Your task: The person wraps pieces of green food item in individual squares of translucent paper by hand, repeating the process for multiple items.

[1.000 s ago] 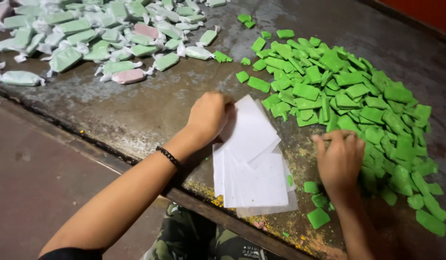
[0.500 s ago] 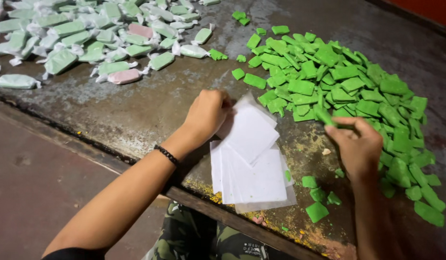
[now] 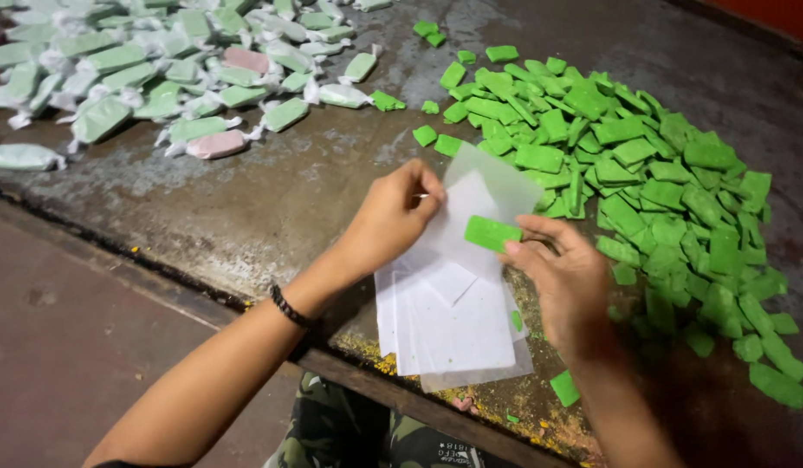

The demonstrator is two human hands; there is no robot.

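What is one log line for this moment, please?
left hand: lifts paper sheet | right hand: sets green block on it | paper stack below

The left hand [image 3: 388, 221], a dark band at its wrist, reaches in from the lower left with fingers [image 3: 423, 186] pinched together, while the right hand [image 3: 568, 282] faces it, thumb and fingers half-curled in a light grip.

Worn, dark metal-looking tabletop [image 3: 271, 195], mottled grey-brown, scuffed and stained. Front edge crusted with yellowish crumbs [image 3: 375, 355]. Reddish-brown floor [image 3: 64, 338] below at left. Strip of red-orange surface [image 3: 765, 13] at top right corner. Light even, dim.
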